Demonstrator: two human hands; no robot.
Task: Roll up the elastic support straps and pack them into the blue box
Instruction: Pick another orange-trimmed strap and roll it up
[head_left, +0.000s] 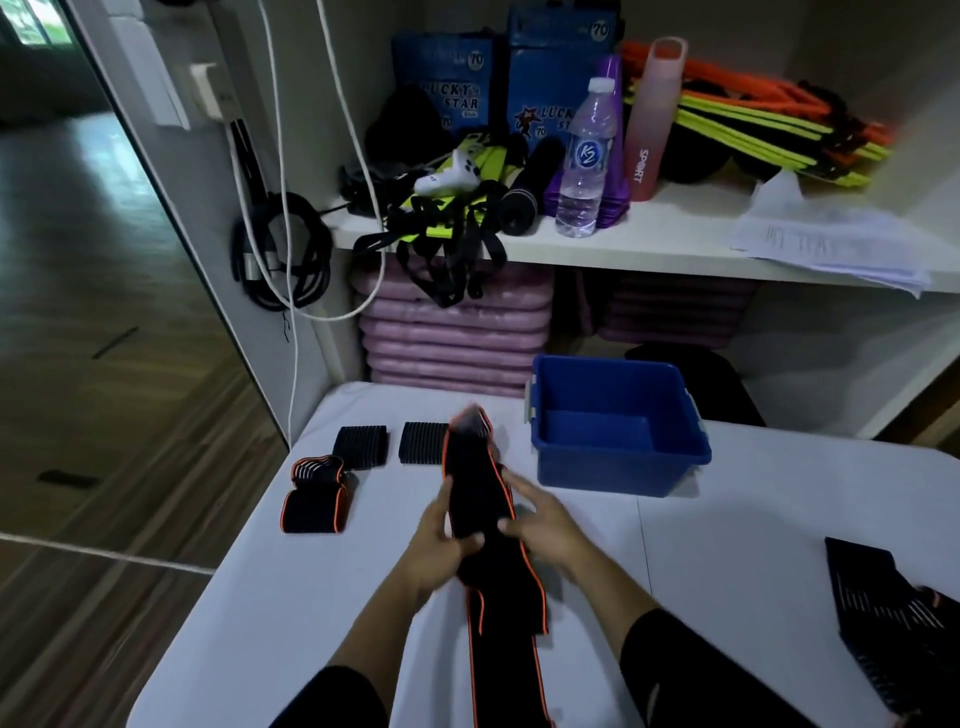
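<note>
A long black elastic strap with orange edges (480, 499) is held up over the middle of the white table (753, 519). My left hand (441, 545) grips it from the left, and my right hand (540, 519) holds its right edge with thumb and fingers. The strap's tail runs down toward me, and its upper end is blurred. The blue box (618, 457) stands just beyond my right hand, with nothing visible inside. A black-and-orange strap bundle (314, 493) lies at the table's left. Two black ribbed bands (361, 446) (423, 441) lie behind it.
Another black strap with white stripes (893, 613) lies at the table's right edge. A white shelf (649, 244) behind holds bottles, blue bags, black straps and papers. Purple mats (452, 338) are stacked beneath it. Cables hang on the left wall.
</note>
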